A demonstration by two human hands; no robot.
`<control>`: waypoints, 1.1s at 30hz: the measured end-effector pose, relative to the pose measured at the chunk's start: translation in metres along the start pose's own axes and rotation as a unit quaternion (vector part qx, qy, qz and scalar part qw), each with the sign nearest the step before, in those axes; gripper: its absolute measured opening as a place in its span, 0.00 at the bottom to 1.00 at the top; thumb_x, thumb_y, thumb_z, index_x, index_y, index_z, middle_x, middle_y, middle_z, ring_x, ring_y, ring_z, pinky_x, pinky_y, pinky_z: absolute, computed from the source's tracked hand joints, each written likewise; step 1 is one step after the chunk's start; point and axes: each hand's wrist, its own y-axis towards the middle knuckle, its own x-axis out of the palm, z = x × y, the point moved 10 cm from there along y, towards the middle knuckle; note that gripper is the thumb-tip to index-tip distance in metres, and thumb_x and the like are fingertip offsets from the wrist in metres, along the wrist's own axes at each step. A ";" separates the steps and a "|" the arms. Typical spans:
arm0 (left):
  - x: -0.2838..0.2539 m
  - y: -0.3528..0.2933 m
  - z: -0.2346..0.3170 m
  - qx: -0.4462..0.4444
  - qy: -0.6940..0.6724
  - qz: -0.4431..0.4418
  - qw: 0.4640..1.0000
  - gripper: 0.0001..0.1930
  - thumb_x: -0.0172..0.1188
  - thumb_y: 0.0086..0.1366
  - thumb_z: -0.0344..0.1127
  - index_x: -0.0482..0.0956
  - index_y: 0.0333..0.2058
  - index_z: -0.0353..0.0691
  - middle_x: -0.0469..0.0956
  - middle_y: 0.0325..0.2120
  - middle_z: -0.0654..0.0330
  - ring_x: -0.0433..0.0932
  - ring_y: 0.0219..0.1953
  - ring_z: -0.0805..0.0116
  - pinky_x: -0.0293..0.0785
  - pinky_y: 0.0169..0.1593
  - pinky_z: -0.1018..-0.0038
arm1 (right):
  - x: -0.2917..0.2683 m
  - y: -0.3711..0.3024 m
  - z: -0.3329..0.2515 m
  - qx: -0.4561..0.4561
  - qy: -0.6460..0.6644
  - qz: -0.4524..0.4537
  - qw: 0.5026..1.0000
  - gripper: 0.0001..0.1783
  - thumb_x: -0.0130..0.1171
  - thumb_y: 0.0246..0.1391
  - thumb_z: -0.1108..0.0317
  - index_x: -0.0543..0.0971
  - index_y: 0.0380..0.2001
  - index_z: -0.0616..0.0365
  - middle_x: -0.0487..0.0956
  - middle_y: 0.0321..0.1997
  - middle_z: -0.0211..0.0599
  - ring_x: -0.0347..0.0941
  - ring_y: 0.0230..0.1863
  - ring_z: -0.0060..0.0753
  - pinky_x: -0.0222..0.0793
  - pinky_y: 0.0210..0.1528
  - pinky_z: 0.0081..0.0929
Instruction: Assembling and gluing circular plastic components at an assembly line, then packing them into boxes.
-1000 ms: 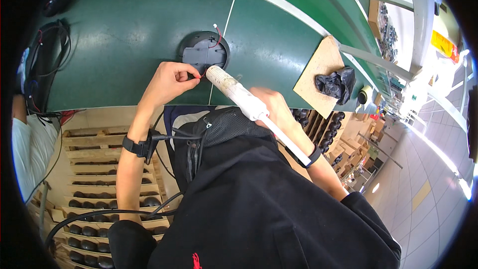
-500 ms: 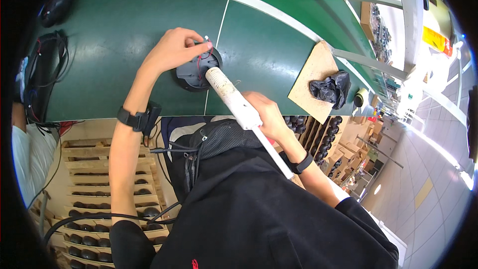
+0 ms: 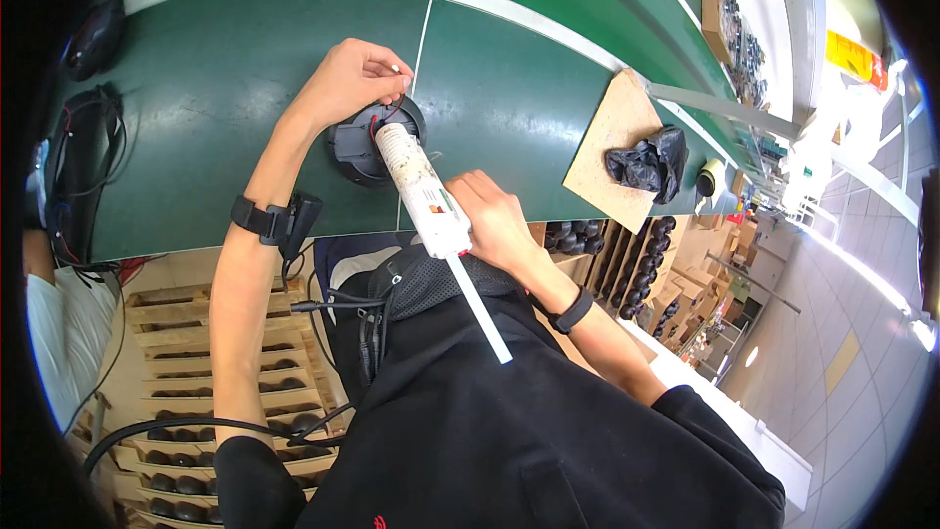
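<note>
R hand is wrapped round a white sealant tube, nozzle tip down on the round black part sitting on the green bench w/ red wires; L hand is closed, fingertips pinching at the part's top edge. Looks mid-application, can't tell how much bead is laid. Tube smeared and grubby, long white plunger rod sticking out behind; part matte plastic; plywood board w/ crumpled black rag to the right.
</note>
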 end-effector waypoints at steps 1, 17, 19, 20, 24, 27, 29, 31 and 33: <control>0.001 0.000 -0.001 -0.001 0.009 -0.003 1.000 0.09 0.65 0.64 0.30 0.84 0.38 0.30 0.83 0.27 0.61 0.80 0.28 0.77 0.77 0.35 0.80 | 0.000 0.001 0.000 0.003 0.000 0.005 1.000 0.19 0.64 0.41 0.72 0.75 0.39 0.60 0.76 0.37 0.39 0.75 0.44 0.46 0.76 0.37 0.40; -0.013 -0.022 -0.004 0.007 -0.013 0.027 1.000 0.09 0.64 0.63 0.30 0.84 0.38 0.30 0.83 0.27 0.59 0.80 0.28 0.76 0.77 0.35 0.78 | 0.004 -0.003 0.003 0.023 0.005 -0.008 1.000 0.17 0.67 0.44 0.67 0.77 0.38 0.60 0.77 0.33 0.42 0.75 0.40 0.50 0.73 0.39 0.43; -0.016 -0.025 -0.005 0.003 -0.016 0.030 0.999 0.09 0.64 0.63 0.30 0.85 0.39 0.31 0.84 0.28 0.59 0.80 0.28 0.76 0.77 0.36 0.78 | 0.001 -0.004 0.002 0.030 0.009 0.003 1.000 0.17 0.67 0.44 0.67 0.77 0.38 0.60 0.76 0.33 0.43 0.75 0.39 0.51 0.73 0.38 0.43; -0.016 -0.026 -0.005 0.002 -0.017 0.031 0.999 0.09 0.64 0.63 0.30 0.85 0.39 0.31 0.84 0.28 0.59 0.80 0.28 0.76 0.77 0.36 0.78 | -0.001 -0.004 0.002 0.036 0.013 0.015 0.999 0.17 0.68 0.44 0.66 0.76 0.37 0.60 0.76 0.32 0.43 0.75 0.38 0.51 0.72 0.37 0.43; -0.019 -0.030 -0.006 0.000 -0.018 0.037 0.999 0.09 0.65 0.64 0.31 0.85 0.39 0.31 0.84 0.28 0.60 0.80 0.29 0.76 0.77 0.36 0.79 | -0.001 -0.004 0.003 0.040 0.013 0.012 0.999 0.17 0.68 0.43 0.66 0.76 0.36 0.60 0.75 0.31 0.44 0.75 0.36 0.51 0.71 0.36 0.44; -0.019 -0.031 -0.007 -0.003 -0.020 0.039 0.999 0.09 0.65 0.64 0.31 0.85 0.39 0.31 0.84 0.28 0.59 0.80 0.29 0.76 0.77 0.36 0.79 | 0.000 -0.003 0.002 0.038 0.004 0.012 0.999 0.17 0.68 0.43 0.66 0.76 0.36 0.60 0.75 0.30 0.43 0.74 0.35 0.51 0.71 0.36 0.44; -0.018 -0.032 -0.007 -0.004 -0.022 0.038 0.999 0.09 0.65 0.64 0.30 0.85 0.39 0.31 0.84 0.29 0.59 0.80 0.29 0.76 0.77 0.36 0.79 | -0.001 -0.003 0.002 0.039 0.002 0.009 0.999 0.17 0.68 0.43 0.67 0.75 0.36 0.60 0.75 0.30 0.43 0.74 0.35 0.51 0.71 0.36 0.44; -0.017 -0.032 -0.005 0.001 -0.021 0.038 0.999 0.08 0.65 0.64 0.30 0.85 0.39 0.31 0.84 0.29 0.60 0.81 0.31 0.76 0.78 0.37 0.79 | 0.000 -0.005 0.004 0.039 0.000 0.011 0.999 0.17 0.68 0.42 0.67 0.75 0.36 0.60 0.75 0.30 0.43 0.74 0.35 0.51 0.71 0.36 0.44; -0.016 -0.033 -0.006 -0.002 -0.016 0.041 0.999 0.09 0.65 0.64 0.31 0.84 0.40 0.32 0.84 0.30 0.61 0.79 0.31 0.77 0.77 0.37 0.80 | 0.001 -0.005 0.005 0.039 -0.002 0.013 0.999 0.17 0.68 0.42 0.67 0.75 0.36 0.60 0.75 0.31 0.43 0.74 0.35 0.51 0.71 0.36 0.44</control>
